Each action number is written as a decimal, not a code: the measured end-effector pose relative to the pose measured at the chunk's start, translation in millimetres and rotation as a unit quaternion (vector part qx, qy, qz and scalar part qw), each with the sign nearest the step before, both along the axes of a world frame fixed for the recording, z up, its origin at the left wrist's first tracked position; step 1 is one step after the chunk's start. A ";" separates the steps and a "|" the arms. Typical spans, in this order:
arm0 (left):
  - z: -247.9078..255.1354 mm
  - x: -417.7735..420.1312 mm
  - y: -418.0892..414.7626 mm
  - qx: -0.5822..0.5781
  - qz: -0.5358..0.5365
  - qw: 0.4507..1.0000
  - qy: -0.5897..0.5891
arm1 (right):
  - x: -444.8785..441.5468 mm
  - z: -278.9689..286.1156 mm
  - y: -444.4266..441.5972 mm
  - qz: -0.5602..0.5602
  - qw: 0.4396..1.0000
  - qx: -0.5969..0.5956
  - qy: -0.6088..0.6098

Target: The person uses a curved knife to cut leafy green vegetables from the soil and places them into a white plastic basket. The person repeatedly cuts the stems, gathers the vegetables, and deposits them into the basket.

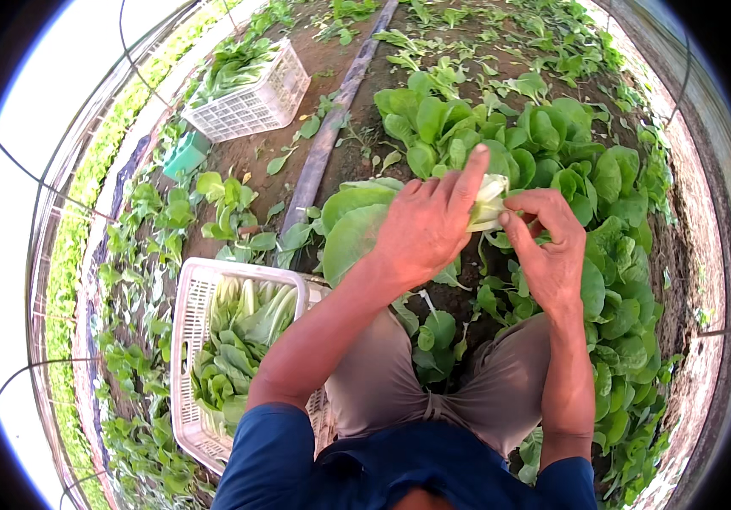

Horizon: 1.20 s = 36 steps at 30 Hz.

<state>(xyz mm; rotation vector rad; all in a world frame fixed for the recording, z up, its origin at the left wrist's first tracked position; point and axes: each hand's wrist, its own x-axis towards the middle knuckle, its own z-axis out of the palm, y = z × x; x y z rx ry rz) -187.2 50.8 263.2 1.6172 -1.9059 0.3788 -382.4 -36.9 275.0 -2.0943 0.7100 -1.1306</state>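
Observation:
My left hand (pixel 426 226) grips a head of leafy greens (pixel 356 233) around its stalks, with the index finger stretched out. Its broad leaves spread to the left, and the pale stalk base (pixel 491 199) sticks out on the right. At that base, my right hand (pixel 549 239) pinches the edge of a stalk between thumb and index finger; the exact contact is small and partly hidden. Both hands are above my knees. Beside my left arm, a white plastic crate (pixel 185 376) holds harvested greens (pixel 238 344), several with their pale stalks pointing away from me.
Growing greens (pixel 614 287) crowd the right side and the ground ahead. Another white crate (pixel 253 105) full of greens stands farther off, near a green plastic container (pixel 187 155). A long narrow plank (pixel 320 150) crosses the soil. Thin hoops (pixel 46 185) and low walling edge the plot.

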 end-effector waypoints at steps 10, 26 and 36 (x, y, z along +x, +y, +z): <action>3.8 -18.3 9.4 -0.079 0.086 0.990 -0.082 | -7.1 -38.3 -12.6 -0.109 0.980 -0.168 0.013; 16.4 180.7 308.5 0.358 0.315 0.797 0.371 | -0.3 -43.0 21.7 0.119 0.944 0.057 0.303; -129.6 229.1 311.2 0.382 0.444 0.774 0.242 | 4.7 -47.4 36.9 0.207 0.893 0.074 0.393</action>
